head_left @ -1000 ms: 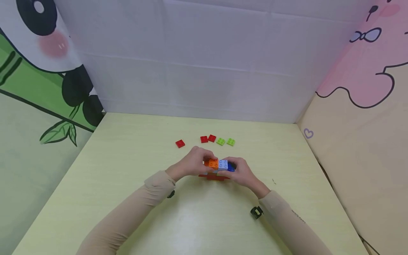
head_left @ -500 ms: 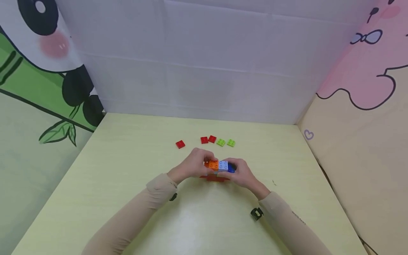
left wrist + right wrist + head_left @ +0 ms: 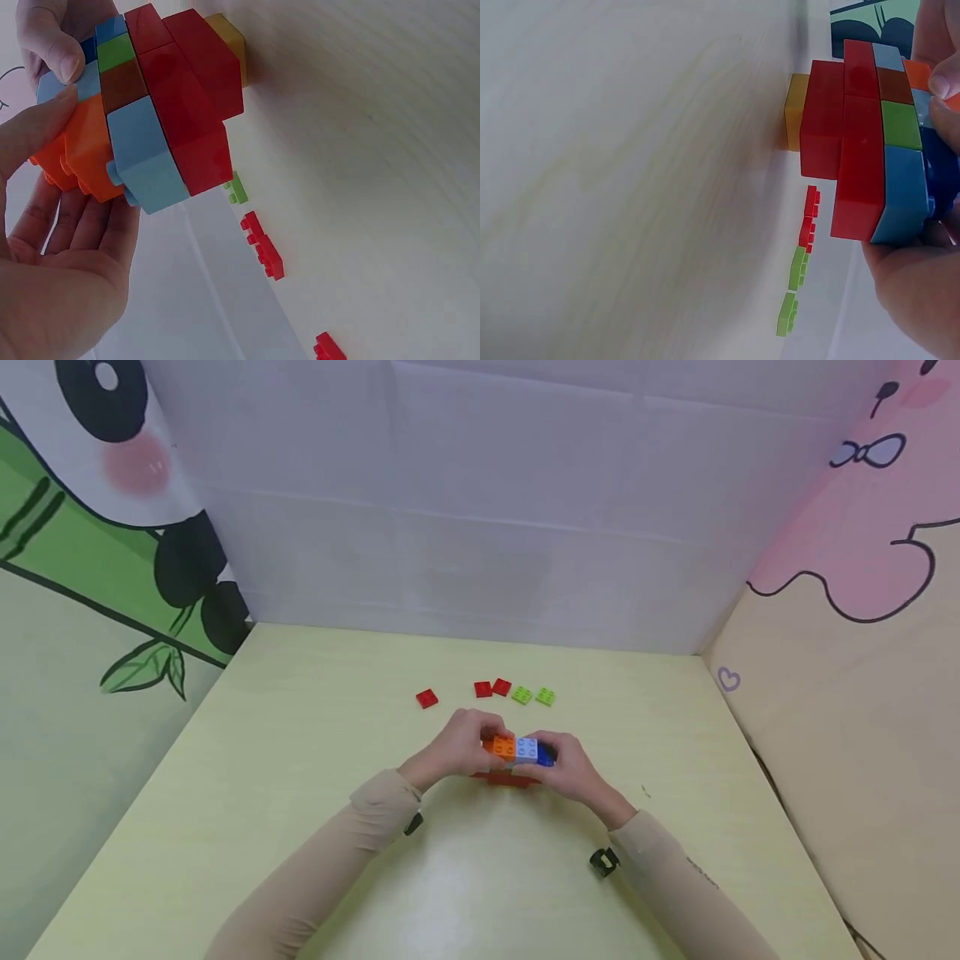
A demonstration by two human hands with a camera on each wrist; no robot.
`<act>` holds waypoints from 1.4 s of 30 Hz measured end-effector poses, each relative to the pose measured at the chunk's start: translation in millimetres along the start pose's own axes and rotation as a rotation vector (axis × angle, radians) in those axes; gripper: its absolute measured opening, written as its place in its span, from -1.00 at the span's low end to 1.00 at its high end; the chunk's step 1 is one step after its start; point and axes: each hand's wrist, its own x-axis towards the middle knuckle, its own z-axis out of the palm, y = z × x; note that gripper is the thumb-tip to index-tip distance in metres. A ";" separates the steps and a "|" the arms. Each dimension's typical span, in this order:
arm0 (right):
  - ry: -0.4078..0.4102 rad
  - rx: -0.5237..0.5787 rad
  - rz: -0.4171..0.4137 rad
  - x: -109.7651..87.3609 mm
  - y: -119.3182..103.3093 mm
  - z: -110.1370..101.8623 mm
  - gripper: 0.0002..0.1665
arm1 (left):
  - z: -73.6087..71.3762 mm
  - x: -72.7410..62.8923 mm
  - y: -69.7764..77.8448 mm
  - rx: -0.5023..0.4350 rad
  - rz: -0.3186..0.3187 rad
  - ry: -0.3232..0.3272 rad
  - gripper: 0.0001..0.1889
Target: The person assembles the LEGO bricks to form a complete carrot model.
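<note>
Both hands hold a stacked build of toy building bricks over the middle of the table. My left hand grips its left end, thumb and fingers around the orange bricks on top. On the other end, my right hand grips the dark blue brick, its thumb by the light blue brick. Below these, the wrist views show a row with a brown brick and a green brick. Red bricks lie under that row, and a yellow brick forms the bottom.
Behind the hands, several thin loose bricks lie on the table: a red brick off to the left, two more red bricks, and two lime green bricks. A pale cloth wall rises at the back edge.
The left forearm has shifted slightly to the right. Both hands keep the same grip on the brick build, and the head view has moved a little.
</note>
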 end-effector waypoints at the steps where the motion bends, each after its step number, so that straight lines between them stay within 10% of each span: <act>1: -0.002 0.000 0.001 0.5 0.8 -0.2 -0.57 | 0.9 0.7 -1.7 -0.009 0.000 0.005 -0.71; 12: -0.006 -0.017 -0.037 8.5 3.2 -9.2 -0.53 | 6.5 8.7 -10.8 -0.193 -0.012 0.040 -0.72; 34: -0.087 0.027 -0.014 14.9 4.5 -23.7 -0.43 | 14.3 5.4 -18.8 -0.226 -0.008 0.084 -0.66; 42: 0.087 -0.082 -0.030 54.1 17.4 -45.6 -0.62 | 18.0 6.1 -18.8 -0.227 -0.021 0.080 -0.65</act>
